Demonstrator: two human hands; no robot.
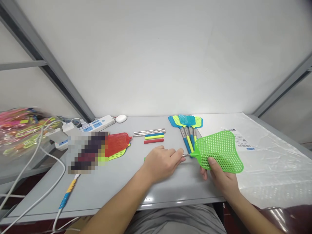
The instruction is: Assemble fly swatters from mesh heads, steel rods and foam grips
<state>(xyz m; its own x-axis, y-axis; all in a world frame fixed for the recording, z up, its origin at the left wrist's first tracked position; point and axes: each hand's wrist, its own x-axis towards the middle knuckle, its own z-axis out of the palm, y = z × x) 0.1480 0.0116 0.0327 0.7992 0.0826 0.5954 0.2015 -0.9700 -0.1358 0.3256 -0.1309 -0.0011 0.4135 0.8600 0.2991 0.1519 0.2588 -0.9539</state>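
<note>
— How is the grip on your side?

— My left hand (161, 162) is clenched round a green swatter (216, 151), with a bit of its slim metal shaft (186, 155) showing past the knuckles. My right hand (226, 183) grasps the mesh, thumb on top and fingers beneath.

— Where does the swatter sit?

— Just above the near side of the grey table (104, 191), mesh pointing to my right.

— Why two hands?

— I'd judge the left steadies the shaft while the right governs the mesh, which looks thin and springy; how hard either presses I can't tell.

— And the layout?

— Several finished-looking swatters (187, 120) lie fanned beyond, handles towards me, probably to keep them grouped. Metal rods (149, 132) and coloured sleeves (154, 141) lie roughly side by side mid-table, I suppose so each can be picked singly. On the left, a red mesh head (117, 143) overlaps a yellow-green mesh head (119, 154), apparently stacked to save room.

— What can't you make out?

— My left fist covers most of the handle; a green tip (144, 159) behind it is likely its end. My right fingers are partly screened by the mesh. A pixelated patch (89, 151) masks whatever lies beside the red head. The clear bag (21, 130) is cut off by the left edge, its contents jumbled.
</note>
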